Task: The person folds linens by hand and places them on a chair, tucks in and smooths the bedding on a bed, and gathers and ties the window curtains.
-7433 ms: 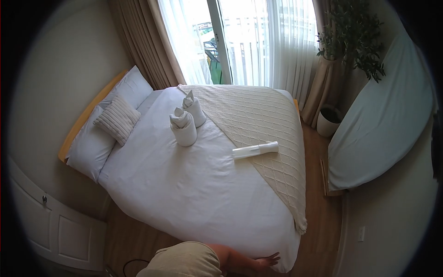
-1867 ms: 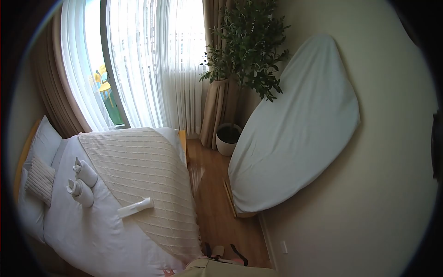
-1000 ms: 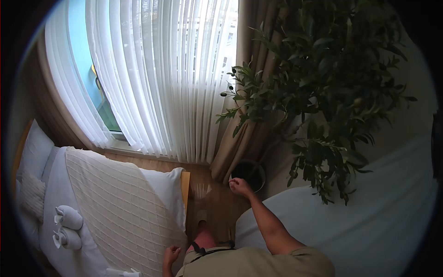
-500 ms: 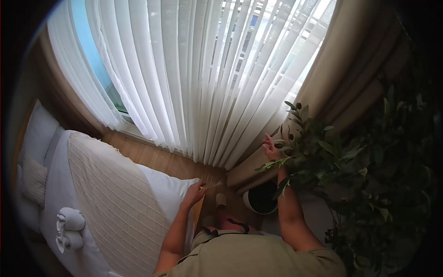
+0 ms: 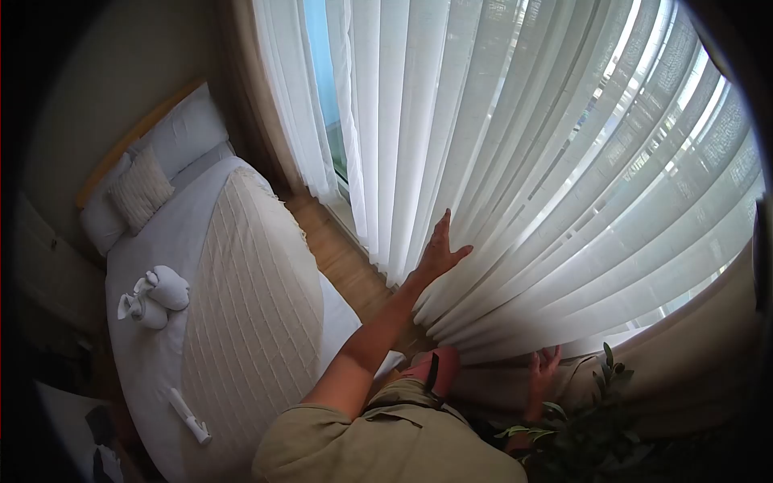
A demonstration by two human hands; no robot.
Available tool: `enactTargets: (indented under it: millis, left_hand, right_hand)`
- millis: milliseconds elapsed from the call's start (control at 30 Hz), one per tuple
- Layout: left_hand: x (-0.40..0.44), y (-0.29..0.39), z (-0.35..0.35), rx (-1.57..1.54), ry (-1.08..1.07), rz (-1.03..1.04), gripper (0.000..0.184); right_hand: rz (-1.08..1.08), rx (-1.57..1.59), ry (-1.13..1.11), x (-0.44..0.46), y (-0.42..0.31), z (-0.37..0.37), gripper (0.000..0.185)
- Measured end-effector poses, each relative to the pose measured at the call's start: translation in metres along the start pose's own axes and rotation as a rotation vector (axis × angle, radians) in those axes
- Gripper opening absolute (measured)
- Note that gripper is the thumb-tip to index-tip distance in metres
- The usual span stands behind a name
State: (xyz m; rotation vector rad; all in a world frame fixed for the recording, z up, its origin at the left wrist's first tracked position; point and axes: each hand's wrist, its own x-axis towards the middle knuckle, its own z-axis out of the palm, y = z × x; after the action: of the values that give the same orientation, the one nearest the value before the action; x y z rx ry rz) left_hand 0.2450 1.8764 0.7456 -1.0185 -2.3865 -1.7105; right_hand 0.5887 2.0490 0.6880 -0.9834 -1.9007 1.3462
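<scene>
My left hand (image 5: 441, 251) reaches out in front of the sheer white curtain (image 5: 483, 161), fingers spread and holding nothing; whether it touches the fabric I cannot tell. Lower right, my right hand (image 5: 544, 366) is raised with its fingers apart, near the bottom of the sheer curtain and the beige drape (image 5: 676, 354). Leaves of the plant (image 5: 600, 439) partly cover my right forearm.
To the left is the bed with a cream throw (image 5: 250, 298), two rolled white towels (image 5: 157, 296), a white bottle (image 5: 191, 417) and a knitted cushion (image 5: 141, 188). Wooden floor (image 5: 346, 262) runs between bed and curtain.
The view has swung toward the curtain, which now fills the right side. My left hand has moved from beside the bed corner up to the curtain; my right hand now shows lower, near the drape.
</scene>
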Motion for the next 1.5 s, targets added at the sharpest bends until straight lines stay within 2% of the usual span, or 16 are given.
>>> enactTargets:
  millis: [167, 200, 233, 367, 467, 567, 667, 767, 900, 1000, 1067, 1100, 1167, 1300, 1433, 1500]
  left_hand:
    - [0.066, 0.011, -0.005, -0.067, 0.202, 0.152, 0.077]
    - [0.078, 0.010, -0.009, -0.056, 0.324, 0.250, 0.059]
    - [0.088, 0.008, -0.021, -0.046, 0.341, 0.251, 0.059]
    - [0.139, 0.001, -0.095, -0.075, 0.514, 0.663, 0.034]
    - [0.173, -0.030, -0.152, -0.112, 0.608, 0.732, 0.031]
    - [0.211, -0.073, -0.216, -0.053, 0.631, 0.622, 0.034]
    - [0.241, -0.131, -0.277, -0.023, 0.702, 0.377, 0.035]
    - [0.258, -0.189, -0.336, 0.055, 0.794, 0.242, 0.035]
    - [0.277, -0.247, -0.417, 0.195, 0.931, 0.111, 0.037]
    - [0.299, -0.286, -0.478, 0.300, 0.960, 0.061, 0.038]
    - [0.319, -0.306, -0.519, 0.301, 0.983, -0.027, 0.035]
    - [0.331, -0.321, -0.538, 0.327, 1.000, -0.036, 0.035]
    - [0.360, -0.349, -0.579, 0.415, 1.036, 0.022, 0.038]
    - [0.434, -0.401, -0.656, 0.491, 1.044, 0.013, 0.044]
    - [0.516, -0.420, -0.724, 0.538, 0.975, 0.034, 0.053]
    - [0.559, -0.446, -0.760, 0.555, 1.019, 0.028, 0.057]
  right_hand:
    - [0.124, 0.015, -0.163, -0.008, 0.027, -0.002, 0.049]
    - [0.167, -0.051, -0.214, -0.011, 0.035, 0.002, 0.043]
    - [0.129, -0.090, -0.294, -0.017, 0.043, 0.008, 0.039]
    - [0.148, -0.212, -0.595, 0.000, 0.041, 0.082, 0.033]
    - [0.243, -0.300, -0.839, 0.029, 0.014, 0.165, 0.031]
    - [0.231, -0.382, -1.112, 0.080, -0.029, 0.268, 0.030]
    - [0.016, -0.413, -1.375, 0.145, -0.093, 0.397, 0.029]
    - [-0.229, -0.371, -1.492, 0.172, -0.241, 0.542, 0.027]
    - [-0.544, 0.053, -1.204, 0.203, -0.343, 0.712, 0.027]
    - [-0.583, 0.332, -1.038, 0.232, -0.415, 0.829, 0.034]
    - [-0.699, 0.441, -0.774, 0.242, -0.465, 0.891, 0.039]
    - [-0.711, 0.456, -0.776, 0.248, -0.489, 0.922, 0.039]
    - [-0.949, 0.422, -0.272, 0.262, -0.525, 0.977, 0.039]
    - [-1.202, 0.437, -0.136, 0.288, -0.573, 1.073, 0.039]
    - [-1.368, 0.669, -0.429, 0.269, -0.610, 1.150, 0.033]
    - [-1.346, 0.686, -0.571, 0.263, -0.627, 1.188, 0.033]
